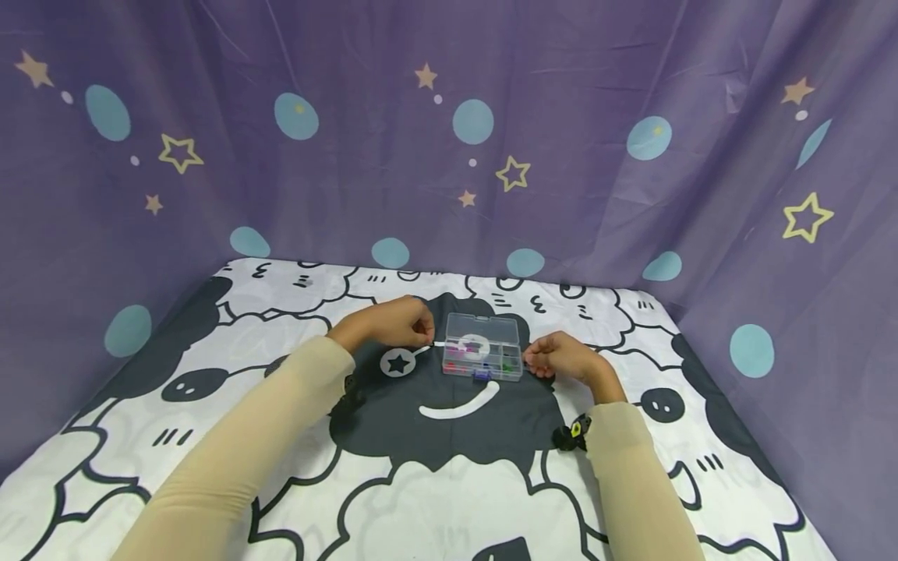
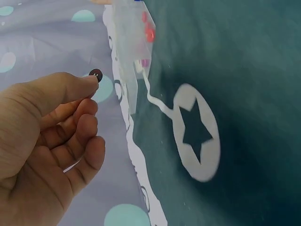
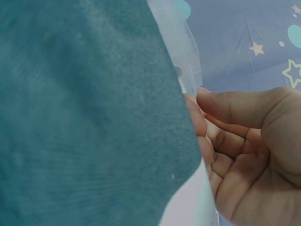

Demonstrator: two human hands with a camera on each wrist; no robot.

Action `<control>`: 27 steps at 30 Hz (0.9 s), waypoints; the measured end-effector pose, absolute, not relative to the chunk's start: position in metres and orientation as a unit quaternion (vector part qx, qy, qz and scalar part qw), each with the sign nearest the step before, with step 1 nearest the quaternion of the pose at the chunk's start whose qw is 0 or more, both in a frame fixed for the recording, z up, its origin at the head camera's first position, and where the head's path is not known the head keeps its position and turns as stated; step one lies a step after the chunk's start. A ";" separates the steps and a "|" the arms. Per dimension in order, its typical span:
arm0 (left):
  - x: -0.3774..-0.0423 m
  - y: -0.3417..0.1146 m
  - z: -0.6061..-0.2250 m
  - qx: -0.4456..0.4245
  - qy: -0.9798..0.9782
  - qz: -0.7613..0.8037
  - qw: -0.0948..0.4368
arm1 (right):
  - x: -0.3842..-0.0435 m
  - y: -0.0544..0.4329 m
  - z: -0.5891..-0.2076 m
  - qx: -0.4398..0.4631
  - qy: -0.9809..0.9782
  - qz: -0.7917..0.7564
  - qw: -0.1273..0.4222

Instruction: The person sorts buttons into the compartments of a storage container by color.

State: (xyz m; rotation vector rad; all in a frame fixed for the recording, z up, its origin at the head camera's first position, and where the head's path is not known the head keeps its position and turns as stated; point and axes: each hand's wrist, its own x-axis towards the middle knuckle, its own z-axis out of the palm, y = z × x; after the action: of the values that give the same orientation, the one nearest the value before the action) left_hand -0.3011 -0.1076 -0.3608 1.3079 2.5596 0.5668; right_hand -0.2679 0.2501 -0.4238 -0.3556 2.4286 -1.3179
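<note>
A clear plastic compartment box (image 1: 486, 360) stands with its lid (image 1: 491, 327) raised at the back; small red, pink, green and blue pieces show in its sections. To its left is my left hand (image 1: 403, 321). Between thumb and forefinger this hand pinches a small dark round button (image 2: 96, 75), seen in the left wrist view, held up off the cloth. On the other side, my right hand (image 1: 561, 357) holds the box's right edge with thumb and fingertips. In the right wrist view its thumb (image 3: 225, 107) lies at the box's corner, and the fingertips are partly hidden behind the cloth.
A cloth (image 1: 379, 506) printed with white and black sheep faces covers the table. Behind and at both sides hangs a purple curtain (image 1: 393, 195) with stars and dots. Dark wrist bands sit at both sleeves (image 1: 631, 460).
</note>
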 end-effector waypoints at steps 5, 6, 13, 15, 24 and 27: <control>-0.303 -0.098 -0.363 0.441 0.870 0.195 0.105 | -0.268 0.249 -0.425 -0.125 0.858 -0.465 0.179; -0.304 -0.096 -0.363 0.438 0.871 0.194 0.104 | -0.269 0.249 -0.426 -0.126 0.859 -0.463 0.179; -0.305 -0.074 -0.365 0.449 0.860 0.219 0.100 | -0.269 0.252 -0.426 -0.136 0.863 -0.454 0.174; -0.305 -0.066 -0.366 0.455 0.854 0.230 0.102 | -0.269 0.252 -0.425 -0.136 0.864 -0.453 0.174; -0.307 -0.032 -0.375 0.459 0.848 0.248 0.088 | -0.268 0.251 -0.424 -0.128 0.866 -0.452 0.174; -0.306 -0.022 -0.378 0.464 0.847 0.245 0.083 | -0.268 0.251 -0.424 -0.127 0.865 -0.453 0.174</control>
State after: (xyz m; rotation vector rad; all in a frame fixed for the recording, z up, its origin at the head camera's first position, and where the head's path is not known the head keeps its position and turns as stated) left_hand -0.3065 -0.0217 -0.3778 1.3866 2.5291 0.7319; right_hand -0.2681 0.2511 -0.4244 -0.3603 2.4528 -1.2842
